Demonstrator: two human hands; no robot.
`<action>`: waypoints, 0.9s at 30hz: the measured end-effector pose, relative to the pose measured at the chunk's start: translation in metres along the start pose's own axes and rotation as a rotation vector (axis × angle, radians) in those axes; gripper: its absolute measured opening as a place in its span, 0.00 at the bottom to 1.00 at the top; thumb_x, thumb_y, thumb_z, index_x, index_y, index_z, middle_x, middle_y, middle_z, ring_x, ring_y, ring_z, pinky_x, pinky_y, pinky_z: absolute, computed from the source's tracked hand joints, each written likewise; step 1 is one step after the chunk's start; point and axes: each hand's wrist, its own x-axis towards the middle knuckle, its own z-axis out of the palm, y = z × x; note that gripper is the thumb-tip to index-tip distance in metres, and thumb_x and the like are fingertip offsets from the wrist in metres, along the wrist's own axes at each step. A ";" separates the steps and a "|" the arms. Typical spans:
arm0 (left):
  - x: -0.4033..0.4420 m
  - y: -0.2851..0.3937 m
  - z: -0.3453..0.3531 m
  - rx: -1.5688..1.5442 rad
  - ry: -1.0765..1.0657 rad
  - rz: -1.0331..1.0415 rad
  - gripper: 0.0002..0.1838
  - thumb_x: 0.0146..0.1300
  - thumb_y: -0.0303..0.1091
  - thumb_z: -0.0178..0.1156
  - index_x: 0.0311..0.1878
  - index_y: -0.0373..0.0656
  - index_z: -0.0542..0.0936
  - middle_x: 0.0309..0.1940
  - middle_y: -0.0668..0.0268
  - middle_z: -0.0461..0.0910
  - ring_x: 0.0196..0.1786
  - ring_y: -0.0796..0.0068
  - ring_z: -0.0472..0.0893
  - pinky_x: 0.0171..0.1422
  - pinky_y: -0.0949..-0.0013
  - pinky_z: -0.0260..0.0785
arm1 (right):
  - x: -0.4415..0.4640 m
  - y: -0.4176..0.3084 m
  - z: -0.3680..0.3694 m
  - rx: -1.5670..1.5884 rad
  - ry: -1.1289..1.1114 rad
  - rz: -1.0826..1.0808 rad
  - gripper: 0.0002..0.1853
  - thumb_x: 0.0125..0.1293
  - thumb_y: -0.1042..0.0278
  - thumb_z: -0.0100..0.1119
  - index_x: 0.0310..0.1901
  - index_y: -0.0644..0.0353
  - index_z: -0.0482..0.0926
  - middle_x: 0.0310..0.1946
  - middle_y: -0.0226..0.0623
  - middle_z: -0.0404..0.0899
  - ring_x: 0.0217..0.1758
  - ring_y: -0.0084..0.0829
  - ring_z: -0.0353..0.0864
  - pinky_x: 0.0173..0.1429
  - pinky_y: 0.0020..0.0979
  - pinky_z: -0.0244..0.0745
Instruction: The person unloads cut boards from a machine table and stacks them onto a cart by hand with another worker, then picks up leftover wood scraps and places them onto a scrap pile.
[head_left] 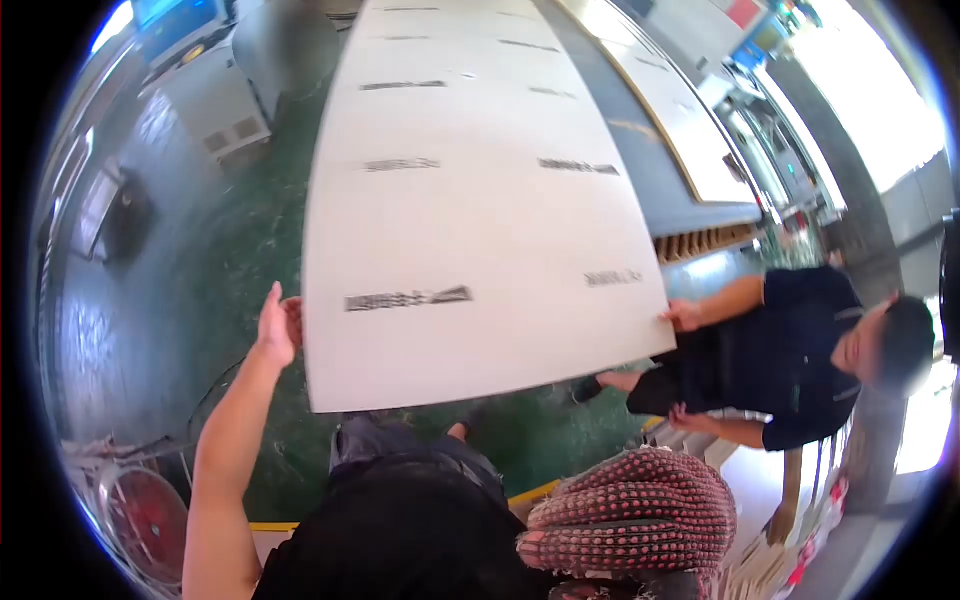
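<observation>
Where the white panel [480, 230] lies: lengthwise ahead of me, near edge in front of my body, far end running out of view at the top; what bears it underneath is hidden.
Printed marks [408, 298]: dark, in two rows down the face; too blurred to read.
Left hand [280, 325]: bare, at the panel's left edge near the close corner. My thumb stands up clear of the face; fingers meet the edge, and I cannot tell whether they hook beneath it.
Right hand [640, 510]: large and low in view, in a dotted knit glove [665, 490], apart from the panel. Cannot tell if anything is in it.
Co-worker's hand [684, 315]: at the panel's right edge, by the other close corner.
Grey table [650, 180]: right of the panel, bearing a second panel [690, 120].
Slip risk: with my thumb off the face, my side could slide free if weight fell on those fingers.
Twist risk: uneven lifting at the two close corners could rack the sheet.
Scuff risk: a swing rightward could knock the two panels' edges together.
</observation>
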 end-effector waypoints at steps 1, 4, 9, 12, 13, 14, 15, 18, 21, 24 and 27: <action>-0.004 0.002 -0.019 -0.038 0.028 0.020 0.32 0.73 0.72 0.53 0.42 0.49 0.81 0.30 0.71 0.83 0.35 0.72 0.83 0.42 0.67 0.78 | 0.028 -0.009 0.009 0.014 -0.088 -0.028 0.34 0.73 0.57 0.62 0.76 0.60 0.67 0.55 0.45 0.83 0.58 0.38 0.82 0.65 0.40 0.76; -0.017 0.007 -0.103 -0.038 0.038 0.048 0.31 0.75 0.71 0.50 0.43 0.50 0.81 0.30 0.71 0.82 0.34 0.74 0.82 0.41 0.69 0.77 | 0.120 -0.042 0.044 0.052 -0.327 -0.119 0.36 0.72 0.55 0.64 0.77 0.58 0.66 0.58 0.46 0.82 0.62 0.41 0.81 0.68 0.41 0.75; -0.035 -0.010 -0.280 -0.203 0.335 -0.001 0.29 0.78 0.67 0.47 0.41 0.50 0.80 0.27 0.73 0.78 0.29 0.76 0.77 0.34 0.72 0.70 | 0.287 -0.100 0.113 0.114 -0.594 -0.301 0.39 0.71 0.52 0.66 0.79 0.56 0.63 0.63 0.47 0.79 0.67 0.45 0.78 0.72 0.43 0.72; -0.058 -0.038 -0.387 -0.315 0.350 0.001 0.29 0.78 0.67 0.47 0.39 0.51 0.79 0.27 0.74 0.78 0.28 0.77 0.76 0.33 0.72 0.69 | 0.381 -0.101 0.134 0.083 -0.520 -0.343 0.42 0.70 0.51 0.68 0.80 0.55 0.62 0.66 0.49 0.78 0.70 0.47 0.77 0.74 0.44 0.71; -0.074 -0.034 -0.392 -0.335 0.420 -0.031 0.28 0.77 0.67 0.48 0.38 0.51 0.78 0.27 0.74 0.78 0.29 0.77 0.76 0.34 0.72 0.69 | 0.422 -0.086 0.141 0.019 -0.378 -0.269 0.42 0.70 0.50 0.68 0.81 0.55 0.61 0.67 0.49 0.77 0.71 0.48 0.76 0.75 0.44 0.71; -0.079 -0.034 -0.403 -0.364 0.481 -0.047 0.28 0.77 0.67 0.48 0.38 0.51 0.78 0.27 0.74 0.78 0.29 0.77 0.76 0.34 0.72 0.69 | 0.457 -0.061 0.145 -0.086 -0.189 -0.145 0.43 0.70 0.50 0.69 0.81 0.54 0.61 0.68 0.49 0.77 0.72 0.49 0.76 0.76 0.45 0.70; -0.082 -0.034 -0.416 -0.399 0.542 -0.072 0.28 0.77 0.67 0.48 0.37 0.52 0.78 0.27 0.74 0.78 0.29 0.77 0.76 0.34 0.72 0.68 | 0.485 -0.027 0.147 -0.227 0.006 0.020 0.44 0.70 0.49 0.69 0.81 0.54 0.60 0.69 0.50 0.76 0.73 0.50 0.75 0.77 0.45 0.70; -0.083 -0.027 -0.448 -0.404 0.614 -0.053 0.28 0.77 0.67 0.48 0.38 0.51 0.78 0.26 0.73 0.77 0.29 0.76 0.75 0.34 0.72 0.68 | 0.518 0.096 0.171 -0.829 0.206 0.549 0.46 0.71 0.30 0.55 0.80 0.55 0.62 0.78 0.52 0.65 0.80 0.54 0.63 0.80 0.51 0.62; -0.068 -0.034 -0.499 -0.422 0.709 0.012 0.27 0.77 0.66 0.51 0.38 0.51 0.78 0.25 0.71 0.75 0.28 0.76 0.75 0.32 0.72 0.66 | 0.539 0.176 0.228 -0.786 0.226 0.972 0.55 0.71 0.19 0.41 0.85 0.58 0.50 0.85 0.59 0.45 0.89 0.56 0.42 0.88 0.56 0.40; -0.054 -0.025 -0.555 -0.431 0.792 -0.064 0.26 0.77 0.65 0.52 0.36 0.51 0.78 0.23 0.71 0.72 0.26 0.75 0.73 0.29 0.72 0.63 | 0.565 0.185 0.247 -0.810 0.346 1.006 0.53 0.71 0.23 0.45 0.84 0.58 0.52 0.84 0.61 0.48 0.88 0.58 0.44 0.88 0.57 0.38; -0.050 -0.013 -0.584 -0.171 0.655 -0.019 0.31 0.78 0.67 0.48 0.34 0.49 0.81 0.20 0.70 0.74 0.26 0.73 0.75 0.30 0.71 0.66 | 0.586 0.187 0.244 -0.832 0.415 1.016 0.51 0.72 0.26 0.49 0.82 0.60 0.55 0.82 0.62 0.53 0.86 0.60 0.48 0.88 0.57 0.40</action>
